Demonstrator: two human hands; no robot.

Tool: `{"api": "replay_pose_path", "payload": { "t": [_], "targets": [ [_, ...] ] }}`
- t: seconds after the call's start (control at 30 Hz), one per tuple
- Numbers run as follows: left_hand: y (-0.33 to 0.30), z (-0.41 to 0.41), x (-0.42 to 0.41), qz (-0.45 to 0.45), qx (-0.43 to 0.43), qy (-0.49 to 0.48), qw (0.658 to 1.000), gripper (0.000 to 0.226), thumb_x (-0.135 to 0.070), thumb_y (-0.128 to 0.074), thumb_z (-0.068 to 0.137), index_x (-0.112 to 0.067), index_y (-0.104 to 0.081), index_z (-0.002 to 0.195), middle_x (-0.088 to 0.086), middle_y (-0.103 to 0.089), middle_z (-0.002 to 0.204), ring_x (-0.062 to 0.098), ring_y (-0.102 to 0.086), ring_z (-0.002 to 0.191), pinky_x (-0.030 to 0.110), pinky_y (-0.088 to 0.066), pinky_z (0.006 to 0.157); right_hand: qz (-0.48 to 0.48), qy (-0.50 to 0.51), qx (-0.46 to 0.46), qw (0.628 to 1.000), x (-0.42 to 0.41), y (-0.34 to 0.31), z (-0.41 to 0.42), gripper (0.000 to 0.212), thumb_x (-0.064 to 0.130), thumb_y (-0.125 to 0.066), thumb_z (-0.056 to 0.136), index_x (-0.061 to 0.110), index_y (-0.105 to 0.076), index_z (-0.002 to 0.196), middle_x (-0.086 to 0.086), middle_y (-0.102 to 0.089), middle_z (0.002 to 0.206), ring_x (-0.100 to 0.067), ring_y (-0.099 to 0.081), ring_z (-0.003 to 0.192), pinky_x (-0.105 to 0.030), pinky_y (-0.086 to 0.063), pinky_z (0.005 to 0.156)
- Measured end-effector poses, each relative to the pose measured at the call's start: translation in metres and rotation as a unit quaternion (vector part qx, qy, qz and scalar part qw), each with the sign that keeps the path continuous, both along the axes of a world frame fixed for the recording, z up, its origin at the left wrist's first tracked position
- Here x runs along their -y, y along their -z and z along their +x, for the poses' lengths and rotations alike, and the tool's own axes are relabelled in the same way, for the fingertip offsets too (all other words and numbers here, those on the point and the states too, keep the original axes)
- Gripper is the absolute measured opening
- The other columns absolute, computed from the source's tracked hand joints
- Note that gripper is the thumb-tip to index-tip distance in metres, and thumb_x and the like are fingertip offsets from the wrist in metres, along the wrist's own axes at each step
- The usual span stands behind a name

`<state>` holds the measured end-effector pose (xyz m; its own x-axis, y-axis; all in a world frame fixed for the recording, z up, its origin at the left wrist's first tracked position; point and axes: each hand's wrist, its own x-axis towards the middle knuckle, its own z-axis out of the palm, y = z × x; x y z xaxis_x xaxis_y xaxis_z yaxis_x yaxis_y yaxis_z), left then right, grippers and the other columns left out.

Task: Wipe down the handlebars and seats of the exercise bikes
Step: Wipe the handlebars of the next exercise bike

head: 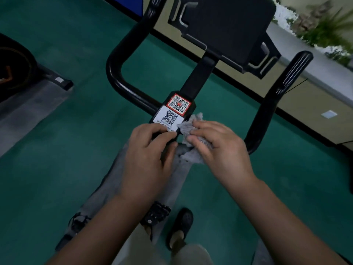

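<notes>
- At 9 o'clock, a second machine's dark base foot [57, 80] rests on a grey mat [24, 111] over the green floor [57, 169].
- Your left hand [147, 155] sits just below centre, fingers curled together and clamped on the black central handlebar block [172, 113] bearing two QR-code stickers [174, 111].
- The black tubular handlebars [122, 81] loop up towards 11 and 2 o'clock.
- Your right hand [219, 148], at 4 o'clock of the block, grips a fluffy grey cloth [191, 121] with bent fingers, pressing it against the block's right edge.
- A black console panel [225, 27] sits at 12 o'clock.
</notes>
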<state>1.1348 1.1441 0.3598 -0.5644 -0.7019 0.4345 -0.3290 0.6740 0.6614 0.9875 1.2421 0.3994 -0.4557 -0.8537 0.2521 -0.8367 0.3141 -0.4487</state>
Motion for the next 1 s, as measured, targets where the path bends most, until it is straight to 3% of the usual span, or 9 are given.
{"api": "replay_pose_path", "payload": {
  "t": [0.1,0.23,0.37,0.47,0.6,0.77,1.0],
  "targets": [
    [-0.001,-0.001,0.002,-0.016,-0.003,-0.006,1.0,0.016,-0.006,-0.074,0.086,-0.002,-0.075,0.101,0.014,-0.064,0.106,0.028,-0.054,0.101,0.013,-0.028,0.098,0.015,0.023,0.029,0.999,0.0,-0.003,0.0,0.029,0.028,-0.073,0.086,0.018,-0.072,0.113,0.002,-0.067,0.122,-0.015,-0.062,0.112,-0.034,-0.049,0.098],
    [0.0,-0.002,0.006,-0.028,-0.005,0.001,1.0,0.012,-0.004,-0.075,0.086,-0.001,-0.076,0.098,0.015,-0.065,0.104,0.034,-0.057,0.098,0.017,-0.029,0.098,-0.025,0.031,0.065,0.997,0.021,-0.001,0.003,0.018,0.029,-0.074,0.083,0.014,-0.078,0.092,-0.003,-0.072,0.108,-0.016,-0.067,0.102,-0.038,-0.054,0.09],
    [0.002,-0.002,0.007,-0.028,-0.012,0.014,0.999,0.012,-0.006,-0.074,0.087,-0.002,-0.076,0.098,0.016,-0.065,0.105,0.035,-0.058,0.099,0.019,-0.03,0.1,0.0,0.036,0.076,0.996,-0.004,-0.008,-0.005,0.014,0.022,-0.079,0.08,0.016,-0.077,0.092,0.005,-0.072,0.108,-0.01,-0.067,0.1,-0.033,-0.052,0.093],
    [0.001,-0.001,0.008,-0.026,-0.014,0.015,0.999,0.012,-0.006,-0.074,0.086,-0.002,-0.077,0.097,0.016,-0.065,0.105,0.034,-0.058,0.099,0.017,-0.029,0.1,0.022,0.048,0.055,0.997,-0.003,-0.015,-0.004,0.019,0.022,-0.08,0.079,0.017,-0.076,0.096,0.004,-0.072,0.107,-0.012,-0.067,0.101,-0.029,-0.052,0.093],
    [0.002,-0.002,0.011,-0.028,-0.019,0.016,0.999,0.011,-0.002,-0.077,0.084,-0.002,-0.077,0.095,0.016,-0.066,0.104,0.036,-0.058,0.096,0.02,-0.031,0.097,-0.001,0.012,0.03,0.999,0.027,-0.008,0.007,0.011,0.015,-0.078,0.076,0.012,-0.077,0.087,-0.005,-0.074,0.104,-0.021,-0.069,0.098,-0.033,-0.053,0.09],
    [0.002,-0.004,0.008,-0.026,-0.027,0.022,0.999,0.009,-0.001,-0.074,0.085,-0.003,-0.078,0.093,0.015,-0.065,0.103,0.034,-0.056,0.097,0.019,-0.031,0.096,0.042,0.032,0.031,0.998,-0.023,-0.019,-0.011,0.011,0.018,-0.081,0.078,0.013,-0.078,0.087,-0.001,-0.073,0.106,-0.015,-0.07,0.096,-0.036,-0.055,0.089],
    [0.002,-0.004,0.012,-0.043,-0.028,0.019,0.999,0.006,-0.001,-0.074,0.086,-0.002,-0.078,0.09,0.018,-0.065,0.101,0.036,-0.057,0.093,0.02,-0.031,0.094,-0.008,0.001,0.009,1.0,0.025,-0.003,0.007,0.007,0.012,-0.078,0.074,0.011,-0.076,0.081,-0.006,-0.073,0.102,-0.025,-0.07,0.093,-0.04,-0.057,0.083]
  ]
}}
